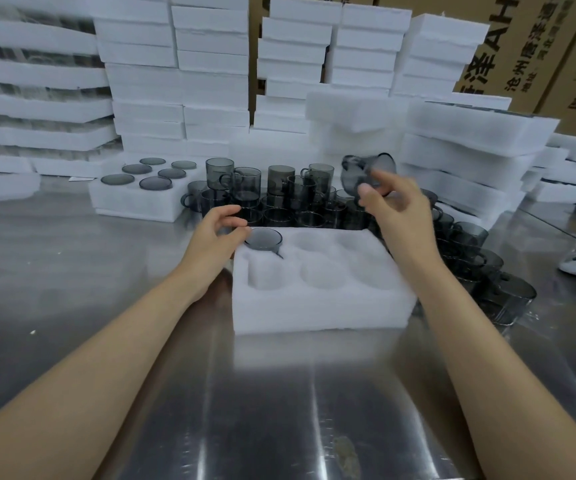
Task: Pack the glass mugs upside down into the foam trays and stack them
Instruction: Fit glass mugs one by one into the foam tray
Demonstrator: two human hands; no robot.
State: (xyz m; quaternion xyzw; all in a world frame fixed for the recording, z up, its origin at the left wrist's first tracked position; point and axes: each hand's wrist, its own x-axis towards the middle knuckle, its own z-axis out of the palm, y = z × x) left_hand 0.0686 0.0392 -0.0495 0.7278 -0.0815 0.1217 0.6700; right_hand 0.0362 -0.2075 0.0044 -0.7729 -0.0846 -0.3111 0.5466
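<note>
A tilted glass mug (366, 171) is pinched by the right hand (397, 209) above centre. A second mug (264, 239) is seated in the foam tray's (321, 306) upper-left pocket, with the left hand (217, 226) held loosely curled beside it.

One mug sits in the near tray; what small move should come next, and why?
Probably lower the raised mug in the right hand, mouth down, into the far-middle cavity of the foam tray: it lies empty beside the seated mug.
</note>
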